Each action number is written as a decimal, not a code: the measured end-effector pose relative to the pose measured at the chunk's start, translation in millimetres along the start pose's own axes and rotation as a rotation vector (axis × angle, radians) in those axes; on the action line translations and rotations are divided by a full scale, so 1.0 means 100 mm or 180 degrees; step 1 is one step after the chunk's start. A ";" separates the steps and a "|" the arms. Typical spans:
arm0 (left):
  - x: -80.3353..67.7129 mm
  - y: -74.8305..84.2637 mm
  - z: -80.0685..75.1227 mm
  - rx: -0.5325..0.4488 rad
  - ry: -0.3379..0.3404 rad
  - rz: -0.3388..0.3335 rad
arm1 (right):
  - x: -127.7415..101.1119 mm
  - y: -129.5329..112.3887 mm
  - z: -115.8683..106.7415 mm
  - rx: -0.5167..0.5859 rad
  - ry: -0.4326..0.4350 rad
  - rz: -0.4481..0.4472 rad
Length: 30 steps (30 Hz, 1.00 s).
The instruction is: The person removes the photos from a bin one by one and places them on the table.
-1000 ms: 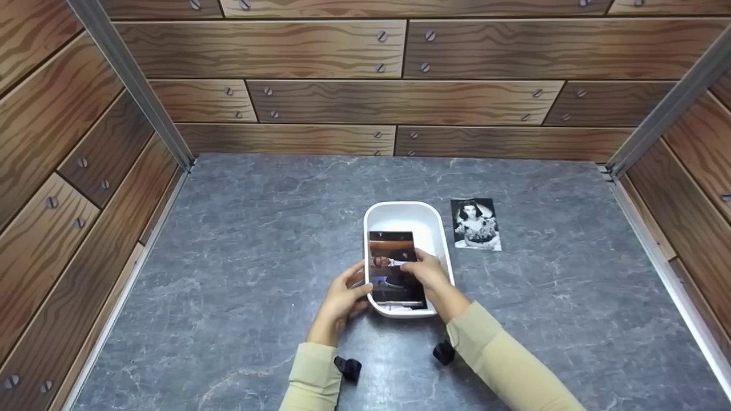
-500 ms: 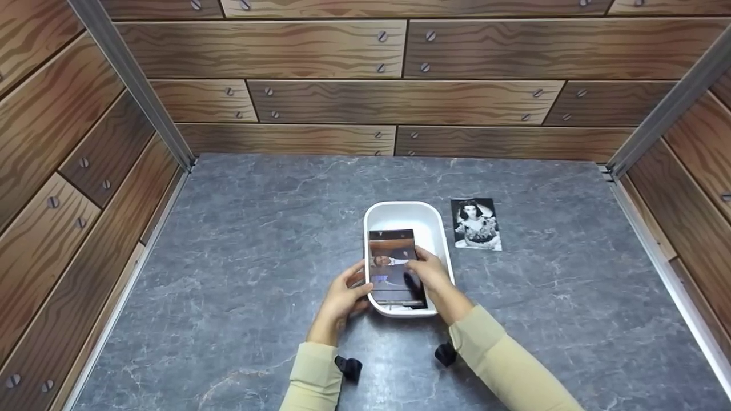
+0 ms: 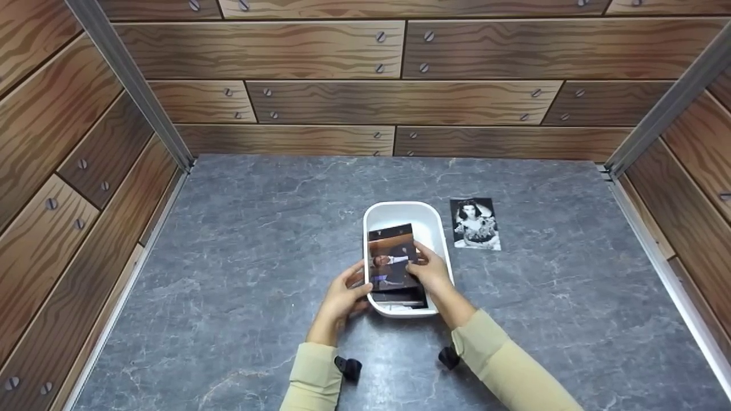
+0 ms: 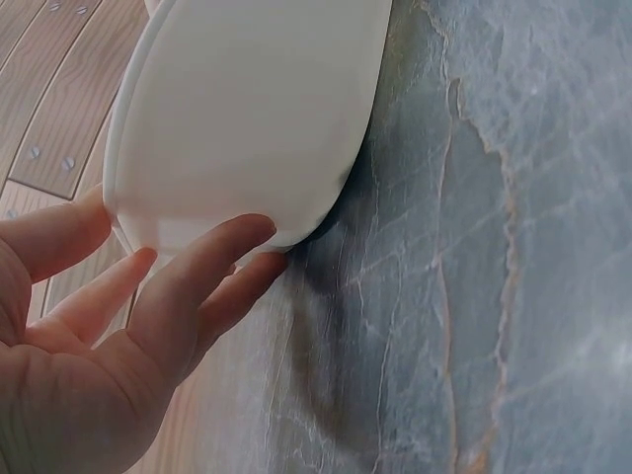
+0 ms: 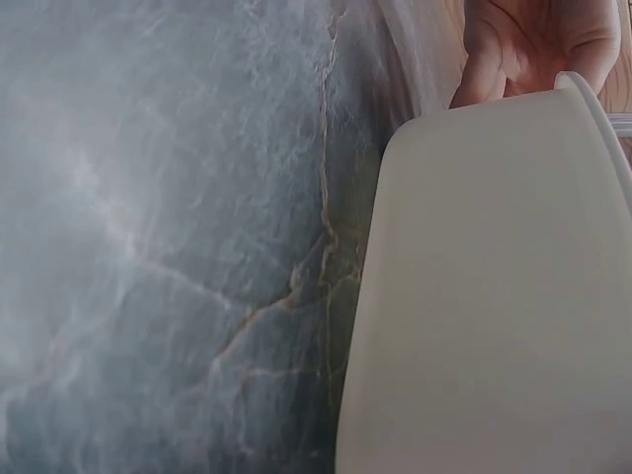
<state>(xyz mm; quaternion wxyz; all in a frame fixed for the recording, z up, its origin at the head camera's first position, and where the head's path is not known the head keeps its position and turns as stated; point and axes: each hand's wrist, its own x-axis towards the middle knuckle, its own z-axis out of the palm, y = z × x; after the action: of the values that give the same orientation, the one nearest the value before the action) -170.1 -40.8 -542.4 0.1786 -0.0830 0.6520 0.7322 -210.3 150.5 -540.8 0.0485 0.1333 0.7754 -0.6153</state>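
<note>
A white oval tub (image 3: 440,228) sits mid-table and holds a stack of photos (image 3: 406,298). My right hand (image 3: 421,261) pinches the top colour photo (image 3: 388,251) by its right edge and holds it tilted above the stack. At the tub's near left corner my left hand (image 3: 358,288) grips the tub, thumb at the rim and fingers along the outer wall. The left wrist view shows those fingers (image 4: 212,281) against the tub's wall (image 4: 247,109). In the right wrist view the tub's wall (image 5: 494,296) fills the right side.
A black-and-white portrait photo (image 3: 475,224) lies flat on the grey marble table (image 3: 240,251), just right of the tub's far end. Wood-patterned walls (image 3: 400,97) close in the table at the back and both sides.
The top photo has risen off the stack and turned slightly, its far edge now further up the tub. My right hand shifted a little with it. The left hand and tub have stayed put.
</note>
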 end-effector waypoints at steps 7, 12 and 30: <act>0.00 0.00 0.01 -0.0037 0.0021 0.0009 | -0.05 -0.03 0.00 -0.0117 -0.0248 -0.0039; -0.01 -0.01 0.03 0.0029 0.0025 -0.0046 | -0.04 -0.07 -0.06 -0.0296 -0.0152 -0.0038; -0.01 0.02 0.01 0.0105 0.0060 0.0002 | 0.26 -0.63 -0.97 0.0287 0.0322 -0.0267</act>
<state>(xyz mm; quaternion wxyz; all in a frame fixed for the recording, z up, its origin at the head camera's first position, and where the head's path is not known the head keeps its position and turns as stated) -170.0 -39.7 -540.6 0.1735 -0.0867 0.6657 0.7206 -243.5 235.6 -464.6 -0.0226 0.1337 0.7533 -0.6435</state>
